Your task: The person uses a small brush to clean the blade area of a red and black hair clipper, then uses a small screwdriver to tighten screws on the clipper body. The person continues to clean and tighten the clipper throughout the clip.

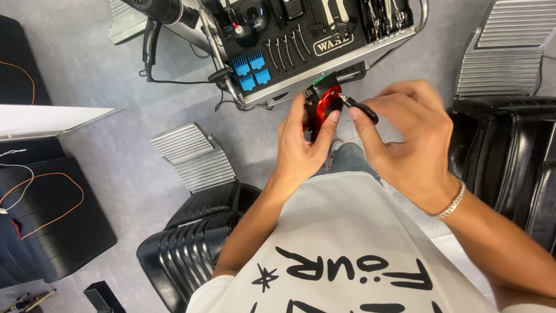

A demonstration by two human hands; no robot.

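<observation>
Near the middle of the frame, a bit above center, the left hand [301,148] is wrapped around a red and black hair clipper [322,104]. Its thumb presses on the red side. The right hand [408,139] is just beside it, pinching a small black tool [362,108] between thumb and finger. The thin tip of the tool touches the clipper.

Above the hands, at the top middle of the frame, stands a tool tray [324,64] with a silver rim. Four blue comb pieces [252,69] sit on it, next to some silver clips [286,46]. A black hair dryer [165,11] hangs at the upper left of it.

Black padded chairs [197,243] show at the lower left and at the right edge. A silver bracelet [453,202] is on the right wrist. The grey floor [104,75] lies under everything.
</observation>
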